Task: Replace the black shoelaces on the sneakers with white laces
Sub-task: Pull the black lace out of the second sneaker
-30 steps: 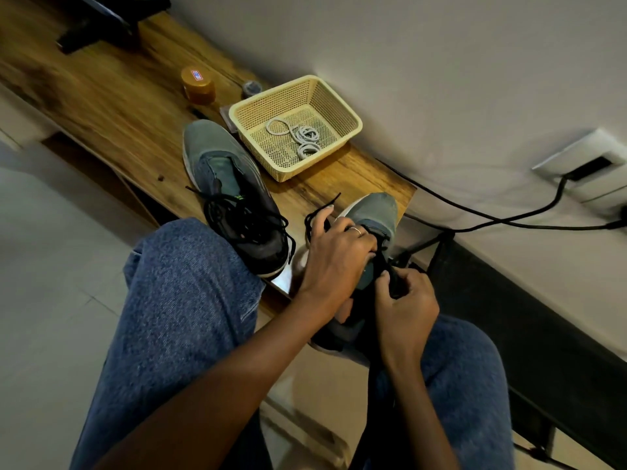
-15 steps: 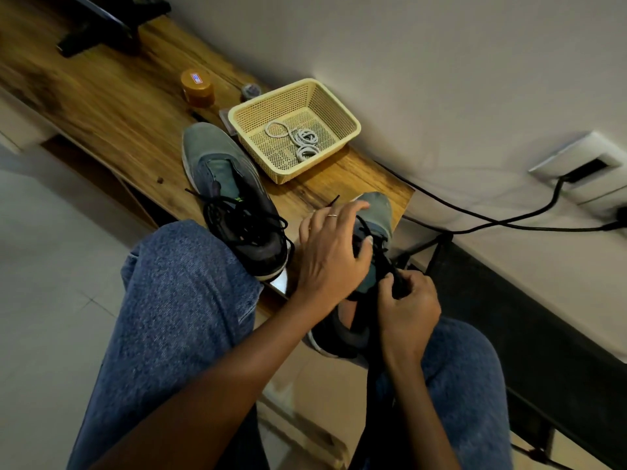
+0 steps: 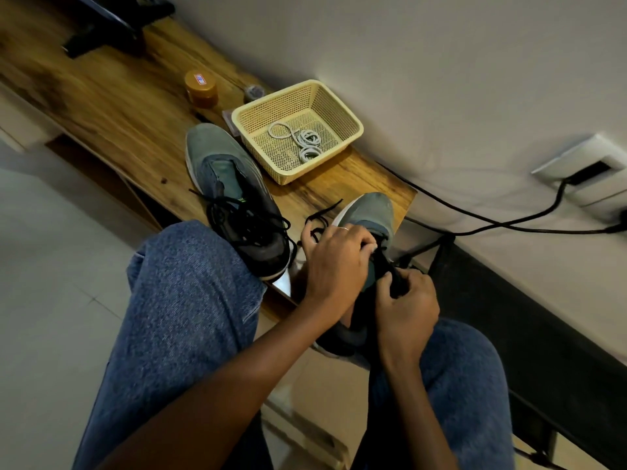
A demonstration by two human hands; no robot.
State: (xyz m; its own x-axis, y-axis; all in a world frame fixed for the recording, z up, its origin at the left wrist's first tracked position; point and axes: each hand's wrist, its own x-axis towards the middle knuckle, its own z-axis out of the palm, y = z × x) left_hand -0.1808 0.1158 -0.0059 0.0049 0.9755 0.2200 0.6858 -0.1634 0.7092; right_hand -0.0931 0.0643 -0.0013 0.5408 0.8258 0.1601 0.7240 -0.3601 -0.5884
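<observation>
Two grey-green sneakers are in view. One sneaker point(image 3: 234, 201) lies on the wooden table point(image 3: 112, 110) with its black lace point(image 3: 247, 215) loose over the tongue. The other sneaker point(image 3: 369, 215) rests between my knees at the table's end. My left hand point(image 3: 336, 262) curls over its upper and pinches the black lace point(image 3: 320, 218), whose free end sticks out to the left. My right hand point(image 3: 407, 310) grips another stretch of that lace beside the tongue. White laces point(image 3: 305, 140) lie coiled in a cream plastic basket point(image 3: 339, 113).
An orange-lidded jar point(image 3: 201, 88) and a small grey object point(image 3: 254, 91) stand behind the basket. A dark stand point(image 3: 108, 25) is at the table's far end. Black cables point(image 3: 492, 222) run along the wall to a socket point(image 3: 590, 171). My jeans-clad legs point(image 3: 190, 317) fill the foreground.
My left hand has gone from spread fingers over the shoe's toe to curled fingers pinching the lace. The right hand has stayed at the tongue, gripping the lace.
</observation>
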